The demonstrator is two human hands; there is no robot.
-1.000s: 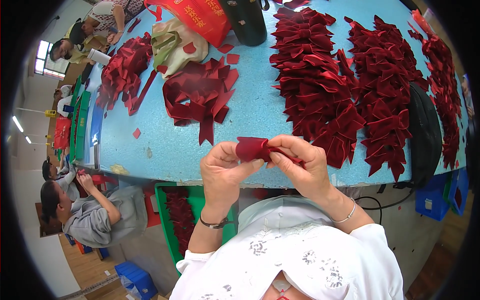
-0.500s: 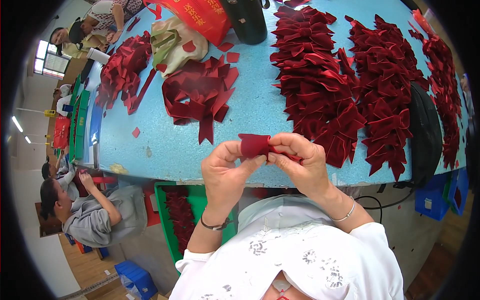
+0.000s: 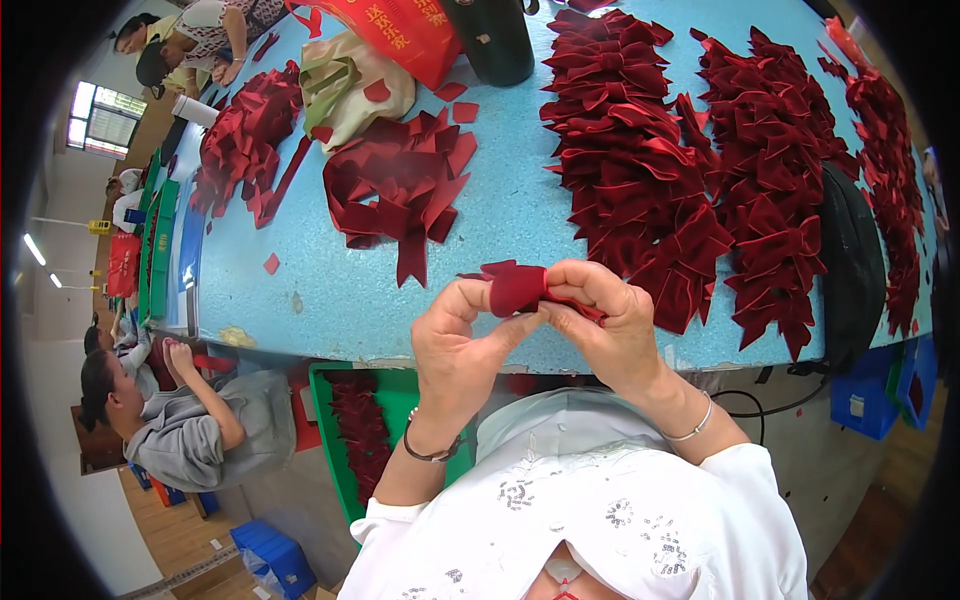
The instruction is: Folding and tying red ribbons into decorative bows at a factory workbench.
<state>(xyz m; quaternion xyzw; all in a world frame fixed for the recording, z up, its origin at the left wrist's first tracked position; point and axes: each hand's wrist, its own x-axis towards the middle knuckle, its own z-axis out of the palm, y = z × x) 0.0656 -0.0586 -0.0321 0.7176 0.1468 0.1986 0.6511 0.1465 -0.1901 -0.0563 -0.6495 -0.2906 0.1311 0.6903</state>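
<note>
- Blue and wide, the surface (image 3: 520,230) stretches out in front of me in a big work room.
- Both my hands are up in front of my chest, just over the near edge of the surface.
- My left hand (image 3: 455,345) pinches one end of a small dark red cloth piece (image 3: 515,287) between thumb and fingers.
- My right hand (image 3: 610,325) is curled over the other end and grips it tight.
- A moment ago the cloth piece lay flatter between my hands. Now it looks more bunched up in the middle, so I think the fold is getting made.
- Near my hands, to the right, lie long rows of finished red bows (image 3: 640,170), many on top of each other.
- Up and to the left is a loose pile of red cloth strips (image 3: 400,180), not folded yet.
- Farther off there is a pale cloth bag (image 3: 350,90) and a red bag (image 3: 400,30).
- Under the surface sits a green bin (image 3: 345,400) with more red bows in it.
- Another person (image 3: 190,415) sits at my left, low down, busy too.
</note>
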